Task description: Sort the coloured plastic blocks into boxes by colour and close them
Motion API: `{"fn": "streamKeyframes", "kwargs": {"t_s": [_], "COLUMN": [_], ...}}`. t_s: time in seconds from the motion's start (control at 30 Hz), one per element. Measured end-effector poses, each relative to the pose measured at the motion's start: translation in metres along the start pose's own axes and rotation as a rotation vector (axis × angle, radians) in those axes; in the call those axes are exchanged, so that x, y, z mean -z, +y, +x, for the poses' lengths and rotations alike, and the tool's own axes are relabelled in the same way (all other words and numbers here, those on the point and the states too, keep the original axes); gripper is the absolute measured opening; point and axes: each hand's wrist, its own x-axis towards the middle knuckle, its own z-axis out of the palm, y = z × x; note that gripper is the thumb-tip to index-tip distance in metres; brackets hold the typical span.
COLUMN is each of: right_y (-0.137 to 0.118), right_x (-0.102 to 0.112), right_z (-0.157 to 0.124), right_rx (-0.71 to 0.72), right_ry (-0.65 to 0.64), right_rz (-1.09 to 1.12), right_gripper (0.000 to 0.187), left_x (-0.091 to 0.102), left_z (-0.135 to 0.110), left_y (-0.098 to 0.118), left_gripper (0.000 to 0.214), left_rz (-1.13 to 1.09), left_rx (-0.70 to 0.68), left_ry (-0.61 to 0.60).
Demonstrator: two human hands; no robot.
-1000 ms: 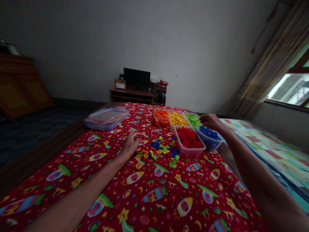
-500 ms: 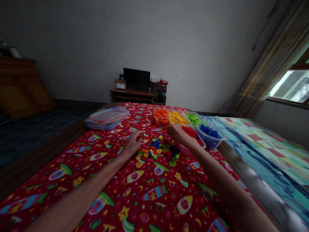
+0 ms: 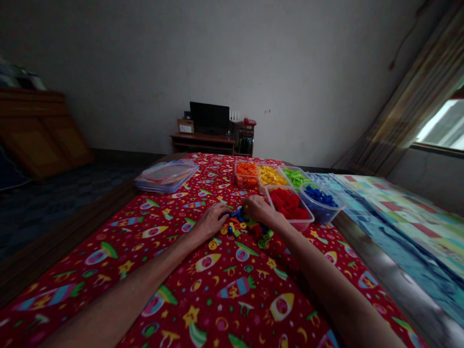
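A pile of mixed toy building bricks [image 3: 237, 227] in blue, yellow, red, orange and green lies on the red patterned tablecloth [image 3: 217, 270]. At its left edge is my left hand [image 3: 213, 218], fingers bent and thumb apart from them, close to some blue pieces; no brick shows clearly in its grip. My right hand [image 3: 259, 209] reaches over the back right of the pile with fingers curled downward. Its fingertips are mostly hidden, so what they pinch does not show. Just right of it stands a clear tub of red bricks [image 3: 288, 204].
Behind are containers of orange bricks [image 3: 247, 169], yellow bricks [image 3: 271, 176] and green bricks [image 3: 295, 178]. A round tub of blue bricks [image 3: 319, 197] stands at the right, by the table edge. Stacked plastic lids [image 3: 166, 175] lie at the back left.
My right hand has moved from the red tub's edge back over the pile. My left hand has shifted right, to the pile's edge. The view has turned slightly left.
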Motion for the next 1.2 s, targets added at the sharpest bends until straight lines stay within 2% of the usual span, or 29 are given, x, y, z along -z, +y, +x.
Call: {"fn": "streamKeyframes", "kwargs": {"t_s": [0.2, 0.37, 0.63, 0.73, 0.83, 1.0, 1.07, 1.2], "right_y": [-0.010, -0.013, -0.027, -0.025, -0.018, -0.007, -0.007, -0.015], "right_x": [0.014, 0.020, 0.019, 0.018, 0.019, 0.020, 0.018, 0.015], "right_z": [-0.007, -0.009, 0.003, 0.002, -0.003, -0.008, -0.008, -0.003], "right_rx": [-0.004, -0.037, 0.095, 0.096, 0.075, -0.140, -0.184, -0.202], "right_ry": [-0.017, -0.038, -0.159, -0.114, 0.000, 0.206, 0.179, -0.015], "right_rz": [0.025, -0.022, 0.013, 0.040, 0.041, -0.060, -0.117, -0.118], "right_gripper": [0.025, 0.032, 0.029, 0.024, 0.023, 0.026, 0.027, 0.032], "left_x": [0.005, 0.009, 0.011, 0.012, 0.013, 0.014, 0.014, 0.014], "left_z": [0.000, 0.001, 0.001, 0.002, 0.002, 0.001, 0.002, 0.002], "left_y": [0.005, 0.003, 0.003, 0.006, 0.008, 0.013, 0.015, 0.017], "left_gripper": [0.012, 0.022, 0.020, 0.017, 0.016, 0.014, 0.014, 0.013], "left_rz": [0.027, -0.052, -0.035, -0.040, -0.066, -0.104, -0.115, -0.109], "left_rx": [0.136, 0.253, 0.227, 0.244, 0.253, 0.215, 0.191, 0.156], "left_ry": [0.068, 0.073, 0.126, 0.133, 0.151, 0.162, 0.157, 0.165]}}
